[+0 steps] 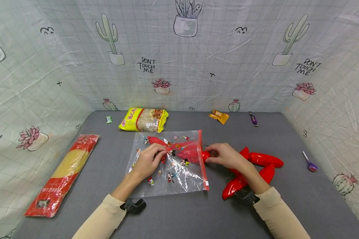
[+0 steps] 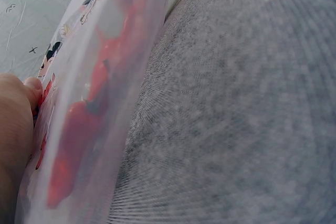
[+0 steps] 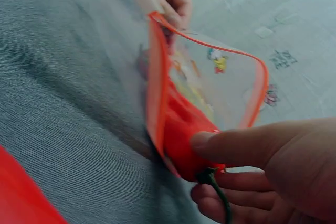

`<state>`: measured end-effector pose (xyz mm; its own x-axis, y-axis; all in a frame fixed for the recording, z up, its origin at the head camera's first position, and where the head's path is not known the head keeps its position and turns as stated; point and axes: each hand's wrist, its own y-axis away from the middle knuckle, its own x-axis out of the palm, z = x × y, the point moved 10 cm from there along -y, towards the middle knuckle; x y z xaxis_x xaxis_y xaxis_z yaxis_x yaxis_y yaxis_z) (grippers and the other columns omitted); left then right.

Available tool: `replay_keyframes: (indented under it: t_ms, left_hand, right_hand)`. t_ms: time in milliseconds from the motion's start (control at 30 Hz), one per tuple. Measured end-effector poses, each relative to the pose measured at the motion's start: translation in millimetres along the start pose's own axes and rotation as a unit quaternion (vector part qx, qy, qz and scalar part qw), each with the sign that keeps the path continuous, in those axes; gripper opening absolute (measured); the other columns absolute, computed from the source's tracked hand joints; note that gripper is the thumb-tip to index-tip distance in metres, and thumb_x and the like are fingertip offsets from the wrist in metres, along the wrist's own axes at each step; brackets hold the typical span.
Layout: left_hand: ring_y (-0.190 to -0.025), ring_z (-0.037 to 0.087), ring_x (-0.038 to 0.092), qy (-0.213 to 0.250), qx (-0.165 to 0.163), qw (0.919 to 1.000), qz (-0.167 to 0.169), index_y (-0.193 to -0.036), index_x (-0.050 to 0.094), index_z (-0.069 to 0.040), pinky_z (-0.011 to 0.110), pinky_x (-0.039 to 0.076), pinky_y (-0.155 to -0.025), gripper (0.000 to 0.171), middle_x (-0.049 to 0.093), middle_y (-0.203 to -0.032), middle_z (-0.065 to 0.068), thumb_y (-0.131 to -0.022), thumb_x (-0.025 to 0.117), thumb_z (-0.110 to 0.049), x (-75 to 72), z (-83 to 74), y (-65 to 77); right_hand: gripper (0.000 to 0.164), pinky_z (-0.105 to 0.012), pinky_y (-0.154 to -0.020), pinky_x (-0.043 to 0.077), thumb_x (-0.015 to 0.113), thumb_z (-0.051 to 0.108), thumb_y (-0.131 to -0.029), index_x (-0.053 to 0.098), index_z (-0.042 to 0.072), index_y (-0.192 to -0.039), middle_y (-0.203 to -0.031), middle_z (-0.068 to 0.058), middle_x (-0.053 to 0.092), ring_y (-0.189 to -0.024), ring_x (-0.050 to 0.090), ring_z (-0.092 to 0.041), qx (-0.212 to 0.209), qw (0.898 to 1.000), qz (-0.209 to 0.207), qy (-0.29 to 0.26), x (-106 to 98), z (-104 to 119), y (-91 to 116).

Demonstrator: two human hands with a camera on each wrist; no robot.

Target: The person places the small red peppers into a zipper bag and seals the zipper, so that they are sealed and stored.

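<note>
A clear zip bag [image 1: 179,182] with cartoon prints and a red zip edge lies on the table, its mouth toward the right. My left hand [image 1: 149,161] pinches the bag's upper film near its middle. Inside, a red chili pepper [image 1: 155,140] lies toward the far left; through the film in the left wrist view, red peppers [image 2: 76,145] look blurred. At the mouth, my right hand [image 1: 227,156] grips another red chili pepper [image 3: 184,135] by its stem end, between thumb and fingers. That pepper is mostly inside the bag, its green stem [image 3: 218,192] outside.
Several loose red peppers [image 1: 266,160] lie under and beside the right forearm. A noodle pack [image 1: 68,162] is at left, a yellow food bag [image 1: 143,120] behind. Small sweets include a green one [image 1: 109,119], a gold one [image 1: 219,117], a purple one [image 1: 253,119] and a lollipop [image 1: 311,165].
</note>
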<state>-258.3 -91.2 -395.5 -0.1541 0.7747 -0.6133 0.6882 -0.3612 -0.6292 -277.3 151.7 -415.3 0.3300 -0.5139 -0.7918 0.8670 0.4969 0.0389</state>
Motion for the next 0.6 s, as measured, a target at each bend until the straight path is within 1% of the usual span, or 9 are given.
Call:
replay_keyframes:
  t_ms: [200,333,433,600]
  left_hand:
    - [-0.094,0.007,0.061,0.007,0.004,1.0000,-0.003,-0.093,0.067,-0.012,0.015,0.047,-0.086,0.005,0.066,-0.098,-0.004,-0.088,0.065,-0.012,-0.1,-0.9,-0.5]
    - [-0.093,0.008,0.061,0.009,0.006,0.9999,-0.005,-0.093,0.068,-0.011,0.016,0.048,-0.086,0.006,0.066,-0.097,-0.004,-0.088,0.065,-0.011,-0.4,-1.5,-0.5]
    - [-0.094,0.007,0.061,0.006,0.004,1.0000,-0.003,-0.093,0.068,-0.011,0.015,0.048,-0.086,0.006,0.066,-0.098,-0.004,-0.088,0.065,-0.011,0.0,-0.7,-0.3]
    - [-0.095,0.008,0.062,0.004,0.002,1.0000,-0.001,-0.094,0.068,-0.011,0.014,0.047,-0.087,0.006,0.066,-0.099,-0.002,-0.088,0.065,-0.011,1.2,0.8,0.2]
  right_hand:
    - [0.035,-0.023,-0.071,0.055,0.075,0.030,-0.080,0.066,0.013,-0.109,-0.102,0.000,0.069,-0.082,0.065,-0.008,0.001,0.999,-0.051,0.010,-0.8,2.9,-4.4]
    - [0.033,-0.025,-0.072,0.055,0.075,0.030,-0.079,0.066,0.012,-0.105,-0.096,-0.001,0.069,-0.079,0.064,-0.008,0.001,0.997,-0.078,0.010,-0.8,4.3,-5.3]
    - [0.029,-0.025,-0.072,0.056,0.074,0.028,-0.080,0.067,0.012,-0.103,-0.094,0.000,0.069,-0.080,0.063,-0.008,0.000,0.996,-0.086,0.009,1.3,5.7,-5.8]
    - [0.026,-0.028,-0.074,0.057,0.073,0.025,-0.082,0.067,0.013,-0.104,-0.096,0.000,0.069,-0.082,0.065,-0.010,-0.007,0.996,-0.091,0.000,6.6,7.9,-7.8]
